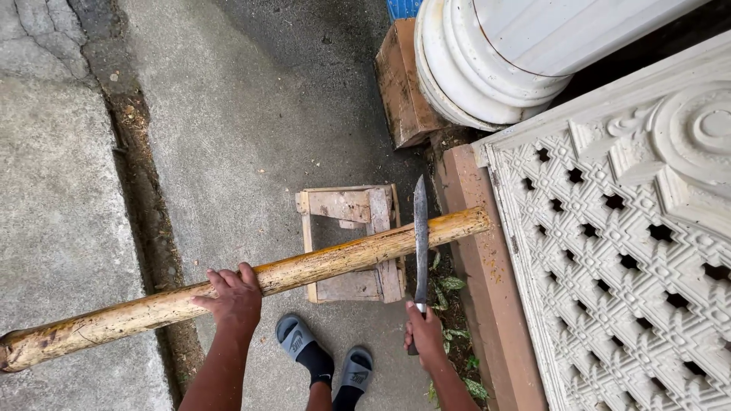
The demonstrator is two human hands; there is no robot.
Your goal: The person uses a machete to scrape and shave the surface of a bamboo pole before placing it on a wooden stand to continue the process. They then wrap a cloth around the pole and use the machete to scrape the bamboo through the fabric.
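My left hand [232, 295] grips a long, peeled wooden pole [335, 259] that runs from the lower left up to the right, its far end resting by a reddish ledge [476, 251]. My right hand [425, 332] is closed on the handle of a long dark machete [420, 232]. The blade points away from me and lies across the pole near its right end. Below the pole stands a small wooden stool [350, 209].
An ornate white lattice panel [624, 251] fills the right side, with a white column base [487, 61] and a wooden block [403, 84] behind it. My feet in grey slides [324, 361] stand on concrete. A dirt-filled crack [145, 198] runs along the left.
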